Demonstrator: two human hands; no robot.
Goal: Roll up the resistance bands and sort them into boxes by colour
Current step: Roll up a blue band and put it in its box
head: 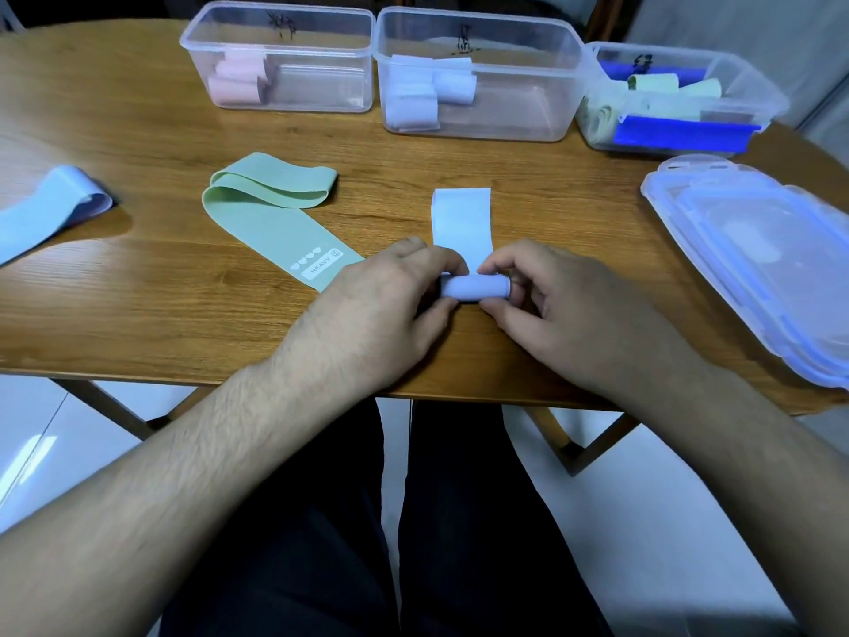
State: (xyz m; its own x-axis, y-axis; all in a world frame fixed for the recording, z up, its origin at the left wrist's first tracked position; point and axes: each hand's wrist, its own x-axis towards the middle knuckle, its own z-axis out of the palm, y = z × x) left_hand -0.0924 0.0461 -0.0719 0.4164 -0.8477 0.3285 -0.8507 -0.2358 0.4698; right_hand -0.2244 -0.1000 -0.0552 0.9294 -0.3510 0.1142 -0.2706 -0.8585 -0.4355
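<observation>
A pale lilac band [463, 219] lies on the wooden table [138, 314], its near end wound into a roll [473, 287]. My left hand [390, 310] pinches the roll's left end and my right hand [556, 305] pinches its right end. A green band [271, 209] marked HEAVY lies flat to the left, partly under my left hand. A light blue band [50, 209] lies at the far left edge. Three clear boxes stand at the back: one with pink rolls [275, 57], one with lilac rolls [478, 75], one with pale green rolls and blue bands [675, 98].
A stack of clear box lids [753, 250] lies at the right end of the table. The table's front edge runs just under my wrists, with my legs below it.
</observation>
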